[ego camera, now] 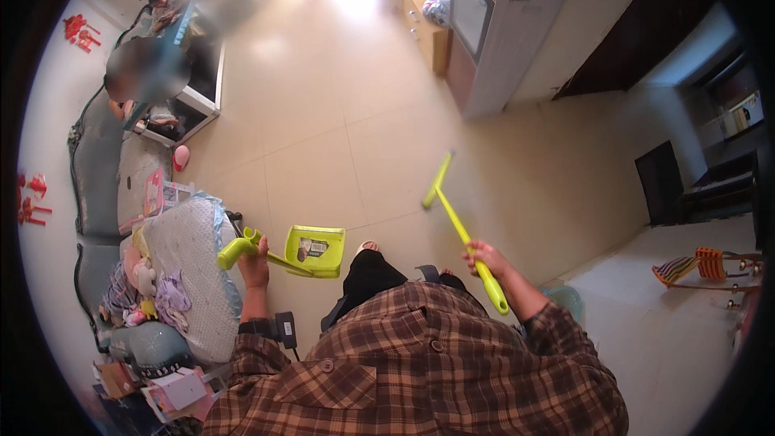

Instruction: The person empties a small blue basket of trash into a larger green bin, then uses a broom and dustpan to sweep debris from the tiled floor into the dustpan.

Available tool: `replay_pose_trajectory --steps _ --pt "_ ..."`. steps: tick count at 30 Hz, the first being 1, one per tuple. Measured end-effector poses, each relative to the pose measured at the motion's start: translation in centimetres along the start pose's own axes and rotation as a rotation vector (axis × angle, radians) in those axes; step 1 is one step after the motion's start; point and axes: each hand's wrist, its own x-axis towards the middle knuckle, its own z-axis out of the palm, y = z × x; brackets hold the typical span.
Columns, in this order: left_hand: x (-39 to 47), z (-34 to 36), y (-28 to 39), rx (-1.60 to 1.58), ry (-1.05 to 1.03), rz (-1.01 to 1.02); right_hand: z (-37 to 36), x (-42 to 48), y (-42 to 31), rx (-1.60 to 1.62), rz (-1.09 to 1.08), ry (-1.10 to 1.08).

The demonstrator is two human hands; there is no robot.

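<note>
My left hand (254,264) grips the handle of a lime-green long-handled dustpan (327,260). Its pan, which bears a label, hangs in front of and left of my feet, and whether it touches the floor I cannot tell. In my right hand (488,259) is the upper handle of a lime-green broom (451,212). The broom's narrow head (438,180) points away from me over the tiled floor (387,151), some way right of the dustpan; its bristles are hardly visible.
To the left, a sofa (98,163) carries clothes (172,300) and a quilted cover (200,278). Two people are by a table (209,94) at the upper left. A water dispenser (508,30) stands beside a wooden cabinet (427,36). A pink cap (181,157) lies near the sofa.
</note>
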Motion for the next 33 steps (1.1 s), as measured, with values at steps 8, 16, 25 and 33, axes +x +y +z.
replay_pose_trajectory --steps 8,16,25,33 --pt "9.6 -0.3 -8.0 -0.044 -0.135 -0.013 7.1 12.0 5.2 -0.951 0.100 0.386" --pt "17.0 2.9 -15.2 -0.078 -0.387 -0.064 12.6 4.0 19.5 -1.184 0.223 0.573" --pt "20.2 9.6 -15.0 -0.230 -0.652 0.016 27.8 -15.4 43.5 -0.796 0.141 0.882" --pt "22.4 2.7 -17.5 -0.239 -0.887 0.219 46.4 -24.3 57.7 -0.492 0.771 1.058"
